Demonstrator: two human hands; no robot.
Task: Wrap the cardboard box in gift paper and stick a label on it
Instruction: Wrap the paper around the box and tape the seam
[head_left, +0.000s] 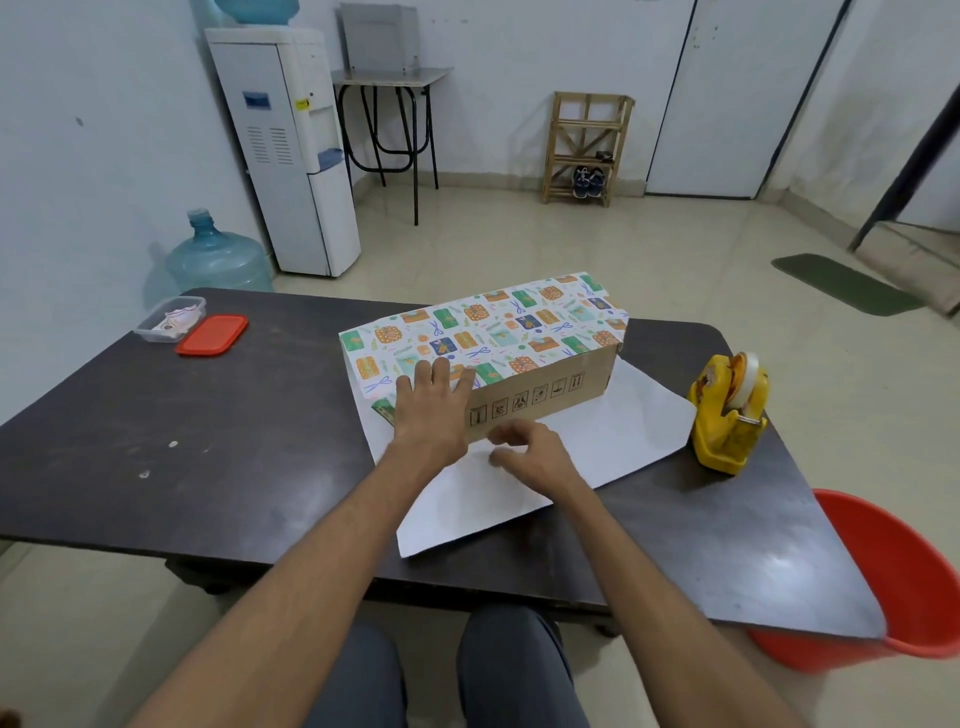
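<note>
Box (550, 391) lies under the flat left grip (434, 410) pressing gift paper (498, 327), beyond the right grip (530, 452), too blurry to tell.

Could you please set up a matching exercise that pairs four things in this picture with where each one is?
Things
1. tape dispenser
2. red lid
3. red tub
4. left hand

Places
A. on the floor by the right end of the table
B. flat on the gift paper draped over the cardboard box
C. beside the clear container, at the far left
D. on the table, right of the box

Pairs: 1-D, 2-C, 3-A, 4-B
</note>
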